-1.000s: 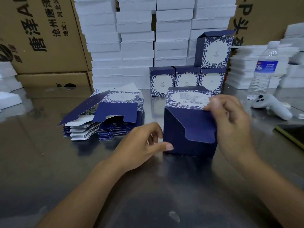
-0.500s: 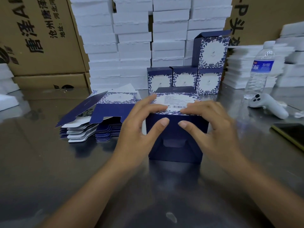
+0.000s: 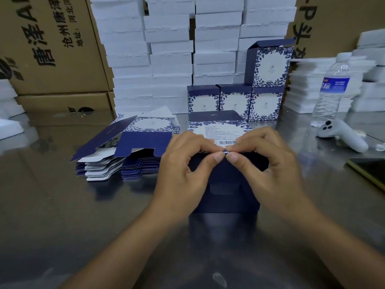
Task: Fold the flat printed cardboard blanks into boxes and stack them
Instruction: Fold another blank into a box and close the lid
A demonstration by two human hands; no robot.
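Box closure on the worktop [image 3: 62, 205]

Left hand [image 3: 185, 174] and right hand [image 3: 268, 174] pinch the box [image 3: 227, 195] flap edge; blanks [image 3: 125, 155] lie left of it.

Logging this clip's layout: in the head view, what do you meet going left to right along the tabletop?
White foam slab → stack of flat blanks → half-folded box → white controller.

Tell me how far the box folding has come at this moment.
Done: four folded boxes stand at the back, one stacked on another. In hand: the left hand and right hand pinch the top edge of a fifth box. Left: the pile of flat blanks beside it.
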